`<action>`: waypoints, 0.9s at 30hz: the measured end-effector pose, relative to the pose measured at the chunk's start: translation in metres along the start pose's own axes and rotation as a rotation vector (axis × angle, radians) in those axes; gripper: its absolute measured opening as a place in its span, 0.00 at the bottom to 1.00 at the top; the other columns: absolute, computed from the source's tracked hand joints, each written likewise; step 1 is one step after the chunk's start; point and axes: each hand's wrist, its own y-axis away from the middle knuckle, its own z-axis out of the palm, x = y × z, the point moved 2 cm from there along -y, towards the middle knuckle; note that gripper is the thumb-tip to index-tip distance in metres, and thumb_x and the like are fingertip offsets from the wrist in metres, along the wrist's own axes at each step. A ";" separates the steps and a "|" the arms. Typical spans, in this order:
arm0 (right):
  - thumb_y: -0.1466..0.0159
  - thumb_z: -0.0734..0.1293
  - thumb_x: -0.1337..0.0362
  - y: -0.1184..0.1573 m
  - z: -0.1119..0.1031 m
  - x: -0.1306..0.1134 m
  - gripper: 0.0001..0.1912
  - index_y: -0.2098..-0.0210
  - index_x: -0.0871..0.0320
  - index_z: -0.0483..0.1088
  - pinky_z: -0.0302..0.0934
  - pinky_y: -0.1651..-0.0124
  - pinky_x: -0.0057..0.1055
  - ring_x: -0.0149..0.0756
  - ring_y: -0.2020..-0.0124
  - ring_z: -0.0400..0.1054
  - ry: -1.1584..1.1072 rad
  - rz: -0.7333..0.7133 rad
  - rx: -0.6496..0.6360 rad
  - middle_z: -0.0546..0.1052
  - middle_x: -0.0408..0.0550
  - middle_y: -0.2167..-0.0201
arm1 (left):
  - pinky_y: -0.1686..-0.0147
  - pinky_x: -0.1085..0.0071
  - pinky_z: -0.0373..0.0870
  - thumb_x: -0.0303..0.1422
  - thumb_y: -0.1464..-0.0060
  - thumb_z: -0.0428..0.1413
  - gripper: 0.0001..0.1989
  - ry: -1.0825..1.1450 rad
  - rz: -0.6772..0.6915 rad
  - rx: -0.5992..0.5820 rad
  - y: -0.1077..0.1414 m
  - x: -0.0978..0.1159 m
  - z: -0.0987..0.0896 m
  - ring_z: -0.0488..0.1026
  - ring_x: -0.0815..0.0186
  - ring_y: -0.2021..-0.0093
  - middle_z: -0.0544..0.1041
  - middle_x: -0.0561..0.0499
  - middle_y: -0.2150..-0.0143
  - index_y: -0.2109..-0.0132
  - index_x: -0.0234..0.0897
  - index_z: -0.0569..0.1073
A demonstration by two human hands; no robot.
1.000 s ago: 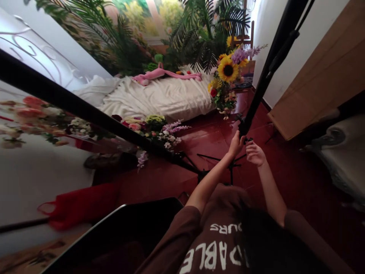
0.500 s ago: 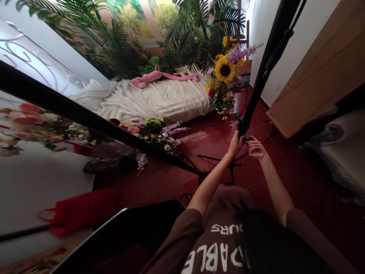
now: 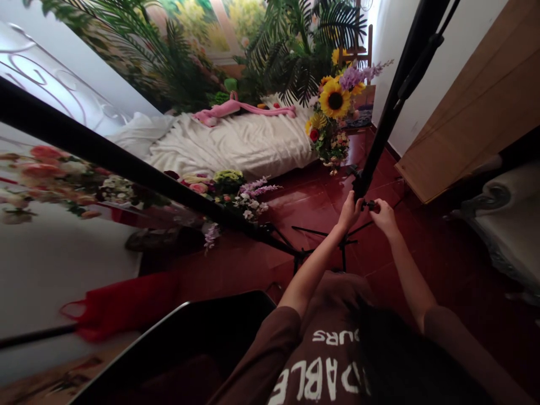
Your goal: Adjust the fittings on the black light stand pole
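Ahead of me a black tripod stand rises at a slant toward the upper right, its thin legs spread on the floor. My left hand is closed round the stand's pole, just under a dark clamp joint. Beside it, my right hand pinches a small black tightening knob that juts out from the pole. Its fingers are bent and hide part of the knob. Another black pole crosses from the upper left down to the floor near the stand's legs.
A bench under white cloth bears a pink plush toy. Sunflowers and other flowers stand round it. At right are a brown board and an ornate sofa; at lower left, a red bag.
My right hand has turned at the knob, its fingers now bent over it rather than lifted beside it. My left hand stays on the pole. The view has shifted slightly.
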 end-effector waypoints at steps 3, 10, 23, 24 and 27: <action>0.52 0.73 0.61 0.003 -0.002 -0.003 0.12 0.67 0.55 0.72 0.66 0.59 0.34 0.36 0.67 0.70 -0.075 0.012 0.004 0.78 0.48 0.66 | 0.59 0.71 0.68 0.41 0.36 0.48 0.14 -0.002 -0.001 0.002 0.000 0.000 0.000 0.72 0.66 0.62 0.74 0.47 0.60 0.50 0.38 0.66; 0.49 0.74 0.54 0.008 0.002 -0.024 0.22 0.56 0.55 0.72 0.66 0.47 0.42 0.42 0.53 0.73 -0.199 -0.052 -0.069 0.79 0.54 0.54 | 0.60 0.70 0.68 0.43 0.37 0.48 0.14 0.019 0.013 -0.007 0.000 0.000 -0.001 0.71 0.66 0.64 0.73 0.48 0.62 0.52 0.38 0.66; 0.45 0.72 0.54 -0.033 0.044 -0.050 0.09 0.68 0.52 0.79 0.69 0.52 0.43 0.46 0.60 0.78 0.021 -0.166 -0.150 0.83 0.48 0.66 | 0.43 0.57 0.68 0.43 0.41 0.51 0.25 0.054 0.127 -0.044 0.003 -0.014 0.001 0.71 0.56 0.44 0.72 0.34 0.45 0.42 0.31 0.61; 0.45 0.72 0.54 -0.036 0.048 -0.050 0.10 0.69 0.52 0.79 0.70 0.53 0.42 0.46 0.60 0.78 -0.013 -0.167 -0.164 0.83 0.48 0.67 | 0.41 0.56 0.66 0.42 0.41 0.51 0.26 0.041 0.125 -0.043 0.003 -0.015 0.001 0.70 0.55 0.42 0.71 0.34 0.44 0.42 0.31 0.61; 0.44 0.72 0.50 -0.039 0.054 -0.057 0.14 0.71 0.54 0.78 0.72 0.58 0.39 0.44 0.64 0.79 -0.176 -0.171 -0.170 0.82 0.49 0.71 | 0.41 0.55 0.67 0.41 0.40 0.50 0.26 0.015 0.114 -0.052 0.002 -0.015 0.002 0.68 0.54 0.40 0.71 0.33 0.43 0.39 0.31 0.59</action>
